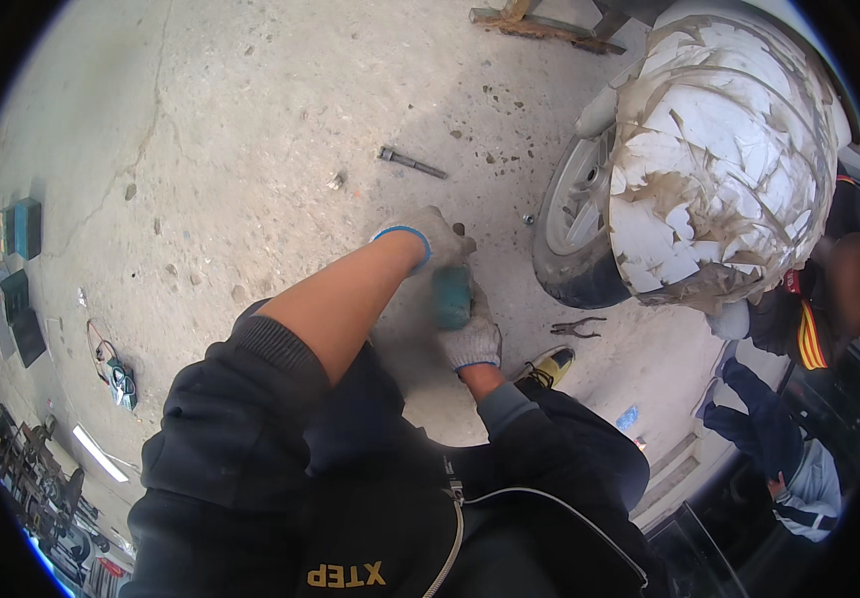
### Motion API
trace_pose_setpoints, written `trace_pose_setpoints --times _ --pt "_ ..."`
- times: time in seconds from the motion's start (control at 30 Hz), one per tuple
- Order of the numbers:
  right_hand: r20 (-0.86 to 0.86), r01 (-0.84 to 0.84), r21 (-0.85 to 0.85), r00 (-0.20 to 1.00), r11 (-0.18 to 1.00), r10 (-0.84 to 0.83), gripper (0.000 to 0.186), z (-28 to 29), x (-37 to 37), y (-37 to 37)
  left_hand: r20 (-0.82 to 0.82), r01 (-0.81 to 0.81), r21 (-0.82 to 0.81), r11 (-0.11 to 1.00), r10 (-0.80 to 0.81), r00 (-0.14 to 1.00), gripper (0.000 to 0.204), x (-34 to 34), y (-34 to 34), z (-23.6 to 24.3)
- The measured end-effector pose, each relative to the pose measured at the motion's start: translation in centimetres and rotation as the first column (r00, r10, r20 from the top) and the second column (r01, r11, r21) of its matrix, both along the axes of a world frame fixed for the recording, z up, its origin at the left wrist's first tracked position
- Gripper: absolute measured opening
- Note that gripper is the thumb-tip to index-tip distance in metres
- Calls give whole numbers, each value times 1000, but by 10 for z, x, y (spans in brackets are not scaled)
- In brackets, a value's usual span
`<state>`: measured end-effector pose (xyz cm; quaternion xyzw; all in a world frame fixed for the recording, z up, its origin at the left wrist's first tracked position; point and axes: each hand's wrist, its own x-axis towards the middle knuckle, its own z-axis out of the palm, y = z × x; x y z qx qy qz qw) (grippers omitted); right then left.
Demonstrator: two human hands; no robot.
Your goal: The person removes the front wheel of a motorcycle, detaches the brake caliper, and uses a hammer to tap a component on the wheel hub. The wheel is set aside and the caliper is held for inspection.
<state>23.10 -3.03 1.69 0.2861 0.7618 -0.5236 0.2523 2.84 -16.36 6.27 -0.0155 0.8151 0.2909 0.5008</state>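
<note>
Both my hands wear pale work gloves and meet in front of me, low over the concrete floor. My right hand (475,341) is closed around a teal, rounded tool body (452,297), probably a power tool; its lower part is hidden or blurred. Just beyond its upper end, my left hand (428,235), with a blue cuff, has its fingers curled in. A small dark spot shows at those fingertips, and what they grip is hard to see. A dark metal rod with a thicker head (413,162) lies on the floor ahead. Pliers (577,327) lie to the right, handles spread.
At right stands a wheel (574,224) beside a big bulge covered in torn white sheeting (719,149). A small nut-like piece (528,218) lies near the tyre. Two people (794,324) are at the right. Tool cases (16,299) and a corded device (121,384) sit at left.
</note>
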Motion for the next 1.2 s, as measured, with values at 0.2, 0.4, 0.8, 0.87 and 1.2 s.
trace_pose_setpoints --times 0.2,0.4,0.8,0.87,1.2 --pt "342 586 -751 738 303 -581 43 61 10 -15 -271 738 -15 674 -714 646 41 1 11 -61" --pt "-92 -327 152 935 933 343 44 137 11 -17 -117 -7 -100 995 -5 993 42 -28 -38 -126" --pt "-64 -377 -17 925 926 375 56 243 10 143 -376 381 -490 784 -584 719 28 -89 3 -117" --pt "-148 -335 -14 933 942 329 60 243 18 178 -315 458 -464 758 -624 715 30 -86 4 -123" --pt "-476 -459 525 539 716 695 35 172 42 320 154 957 96 274 -954 257 33 76 116 9"
